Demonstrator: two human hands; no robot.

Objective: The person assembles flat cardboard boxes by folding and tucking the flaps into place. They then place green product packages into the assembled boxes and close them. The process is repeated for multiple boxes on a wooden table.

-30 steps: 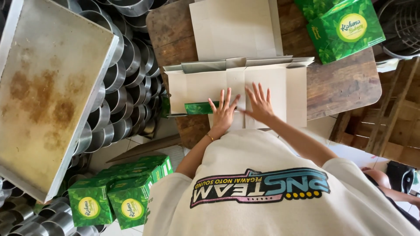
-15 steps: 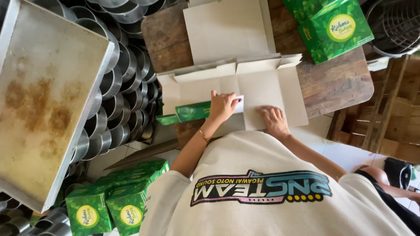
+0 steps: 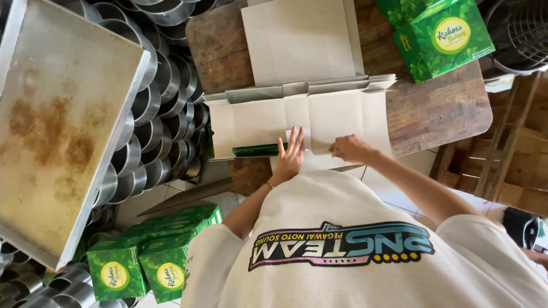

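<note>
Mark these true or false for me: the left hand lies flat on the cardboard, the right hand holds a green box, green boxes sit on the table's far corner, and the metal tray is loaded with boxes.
1. The left hand lies flat on the pale cardboard blank. True.
2. The right hand holds a green box. False: it is at the cardboard's near edge with fingers curled, and no box is in it.
3. Green boxes sit on the wooden table at its far right corner. True.
4. The metal tray is loaded with boxes. False: it is bare and brown-stained, lying over stacked metal tins.
</note>
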